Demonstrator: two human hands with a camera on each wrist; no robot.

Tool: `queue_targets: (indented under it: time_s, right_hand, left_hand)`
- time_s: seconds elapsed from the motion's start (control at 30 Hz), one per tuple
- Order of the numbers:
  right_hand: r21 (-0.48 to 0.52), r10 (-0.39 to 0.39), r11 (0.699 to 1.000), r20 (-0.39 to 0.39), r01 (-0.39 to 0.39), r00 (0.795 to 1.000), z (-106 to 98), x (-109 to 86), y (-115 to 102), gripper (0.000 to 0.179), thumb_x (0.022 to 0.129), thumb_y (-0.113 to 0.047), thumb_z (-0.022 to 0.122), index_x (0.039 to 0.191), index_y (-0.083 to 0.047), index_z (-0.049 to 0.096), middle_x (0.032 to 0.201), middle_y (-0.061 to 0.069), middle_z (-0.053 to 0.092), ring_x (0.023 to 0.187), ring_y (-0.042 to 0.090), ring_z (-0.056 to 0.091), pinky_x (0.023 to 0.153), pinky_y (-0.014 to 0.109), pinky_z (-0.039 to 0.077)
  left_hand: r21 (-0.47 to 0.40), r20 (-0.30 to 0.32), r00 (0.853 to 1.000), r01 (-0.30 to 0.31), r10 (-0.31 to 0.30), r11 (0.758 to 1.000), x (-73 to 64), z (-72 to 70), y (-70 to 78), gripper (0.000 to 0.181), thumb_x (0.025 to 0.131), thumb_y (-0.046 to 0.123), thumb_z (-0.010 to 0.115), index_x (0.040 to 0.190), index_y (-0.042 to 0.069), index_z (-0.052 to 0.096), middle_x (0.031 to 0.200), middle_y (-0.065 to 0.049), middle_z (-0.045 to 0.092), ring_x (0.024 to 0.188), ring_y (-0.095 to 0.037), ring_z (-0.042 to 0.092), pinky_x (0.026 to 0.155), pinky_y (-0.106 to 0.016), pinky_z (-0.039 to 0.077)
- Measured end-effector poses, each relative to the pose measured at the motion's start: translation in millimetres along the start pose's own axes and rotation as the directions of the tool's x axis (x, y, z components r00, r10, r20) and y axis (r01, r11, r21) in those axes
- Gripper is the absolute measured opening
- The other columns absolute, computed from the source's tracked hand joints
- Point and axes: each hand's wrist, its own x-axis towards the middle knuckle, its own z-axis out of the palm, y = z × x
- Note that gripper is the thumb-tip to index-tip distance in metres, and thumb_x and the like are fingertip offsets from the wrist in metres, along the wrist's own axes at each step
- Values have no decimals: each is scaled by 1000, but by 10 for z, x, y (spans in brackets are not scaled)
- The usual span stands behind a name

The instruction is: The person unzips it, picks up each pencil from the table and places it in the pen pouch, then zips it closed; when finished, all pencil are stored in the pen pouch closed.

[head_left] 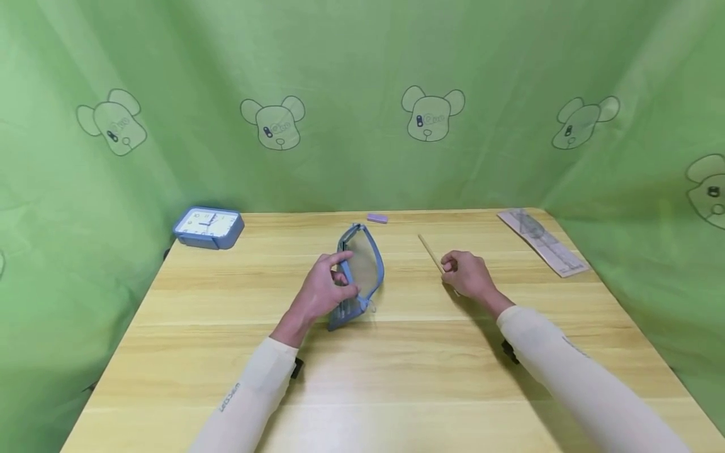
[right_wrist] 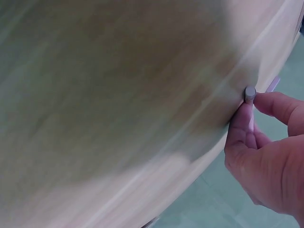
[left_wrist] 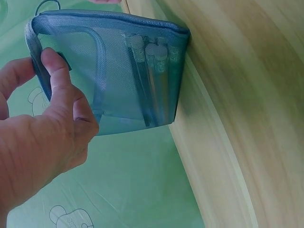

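Observation:
My left hand [head_left: 324, 286] grips the rim of a blue mesh pencil case [head_left: 370, 267], which stands on the table with its zipped mouth parted. In the left wrist view, several pencils [left_wrist: 160, 59] with rounded ends show through the mesh of the case. To the right of the case, my right hand [head_left: 469, 275] pinches a thin tan pencil [head_left: 430, 252] between thumb and fingers. The pencil slants away from me toward the back left. Its grey end [right_wrist: 250, 94] pokes out at the fingertips in the right wrist view.
A small purple block, perhaps an eraser [head_left: 376, 218], lies near the table's back edge. A blue clock [head_left: 208, 227] sits at the back left. At the back right lies a flat pink packet [head_left: 542, 242] with clear rulers. Green curtain [head_left: 351, 170] surrounds the table.

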Motion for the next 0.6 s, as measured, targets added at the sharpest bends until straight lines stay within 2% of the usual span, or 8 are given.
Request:
queue_targets:
  time_s: [0.23, 0.4, 0.6]
  right_hand:
    - [5, 59, 998, 28, -60, 998, -20, 5, -34, 21, 94, -6, 72, 113, 4, 74, 101, 15, 76, 84, 23, 69, 74, 29, 53]
    - [8, 89, 996, 34, -90, 995, -13, 3, -39, 21, 93, -6, 72, 112, 3, 74, 102, 16, 76, 82, 21, 69, 72, 27, 52]
    - [42, 112, 993, 24, -113, 993, 8, -4, -34, 20, 91, -5, 72, 110, 2, 74, 100, 14, 75, 72, 16, 66, 66, 24, 51]
  left_hand:
    - [-4, 0, 1000, -6, 6, 1000, 4, -20, 8, 81, 84, -5, 81, 159, 4, 51, 137, -15, 48, 92, -14, 57, 72, -25, 55]
    - [-3, 0, 1000, 0, 0, 1000, 2, -25, 9, 81, 85, -4, 81, 159, 5, 51, 139, -16, 48, 93, -15, 57, 72, -26, 54]
    - [1, -5, 1000, -1, 1, 1000, -2, -27, 6, 79, 85, -4, 81, 158, 6, 52, 140, -16, 48, 93, -15, 57, 70, -25, 54]
